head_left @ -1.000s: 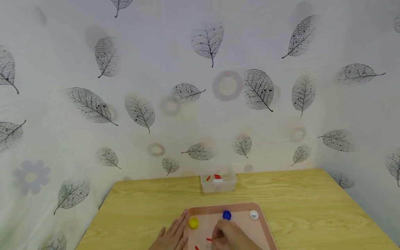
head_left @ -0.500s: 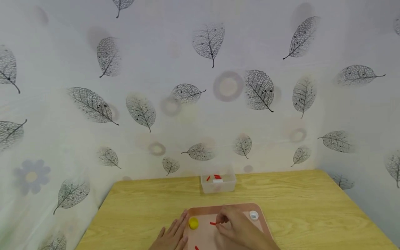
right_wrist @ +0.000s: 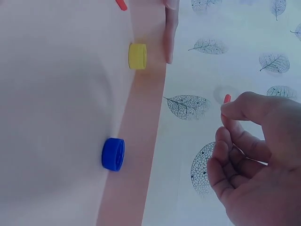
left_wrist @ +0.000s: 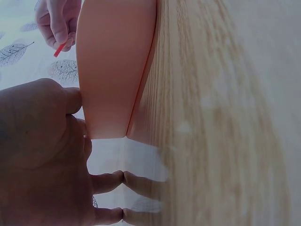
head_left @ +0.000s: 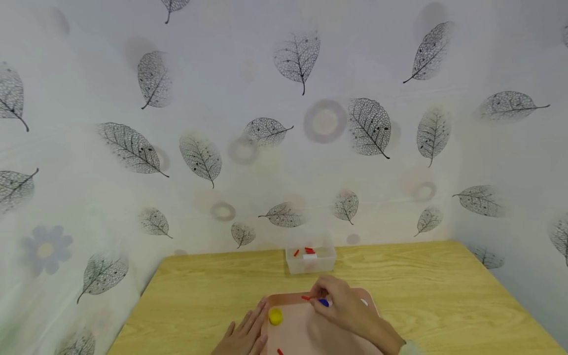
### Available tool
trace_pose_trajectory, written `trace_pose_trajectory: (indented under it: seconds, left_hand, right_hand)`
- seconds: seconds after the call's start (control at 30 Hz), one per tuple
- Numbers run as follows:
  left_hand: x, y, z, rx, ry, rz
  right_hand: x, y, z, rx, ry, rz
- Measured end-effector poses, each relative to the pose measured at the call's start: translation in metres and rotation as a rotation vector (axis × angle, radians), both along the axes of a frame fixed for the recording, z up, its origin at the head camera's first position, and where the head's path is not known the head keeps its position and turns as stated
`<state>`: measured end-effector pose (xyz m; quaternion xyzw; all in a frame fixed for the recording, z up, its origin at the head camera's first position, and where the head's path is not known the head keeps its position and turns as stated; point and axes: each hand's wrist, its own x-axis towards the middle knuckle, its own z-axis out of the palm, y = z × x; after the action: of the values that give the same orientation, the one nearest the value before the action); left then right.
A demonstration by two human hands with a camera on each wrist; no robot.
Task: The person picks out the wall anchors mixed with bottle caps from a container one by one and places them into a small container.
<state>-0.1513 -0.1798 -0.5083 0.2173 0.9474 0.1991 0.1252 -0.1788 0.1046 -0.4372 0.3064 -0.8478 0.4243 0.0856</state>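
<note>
My right hand (head_left: 341, 308) pinches a small red stick (head_left: 305, 298) between thumb and fingertips, held up over the far side of the pink tray (head_left: 288, 329). In the right wrist view the stick's tip pokes out past the thumb. A blue bottle cap (right_wrist: 113, 154) lies in the tray, partly behind this hand in the head view. My left hand (head_left: 241, 335) rests at the tray's left edge with its fingers straight. Near it inside the tray sits a yellow bottle cap (head_left: 275, 316). Another red stick (head_left: 280, 351) lies at the bottom of the head view.
A clear plastic box (head_left: 310, 265) holding several red sticks stands against the wall at the back of the wooden table (head_left: 204, 281). A white cap (head_left: 364, 302) at the tray's far right is mostly covered by the right hand.
My right hand has carried the red stick away from me, from the tray's middle to above its far rim. The left hand and the caps have stayed put.
</note>
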Motion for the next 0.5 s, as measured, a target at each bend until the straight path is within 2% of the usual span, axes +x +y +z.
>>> trace_pose_trajectory:
  seconds: [0.2,0.3,0.5]
  left_hand:
    - [0.000,-0.002,0.002,0.008,-0.005,-0.011]
    - [0.000,-0.003,0.002,0.008,-0.030,-0.010]
    - [-0.003,0.000,0.000,0.005,0.022,-0.009]
  right_hand:
    - [-0.014,0.004,0.001,0.006,0.014,-0.035]
    - [-0.021,0.007,0.002,0.001,0.023,-0.028]
    - [-0.033,0.012,0.003,0.045,0.051,-0.024]
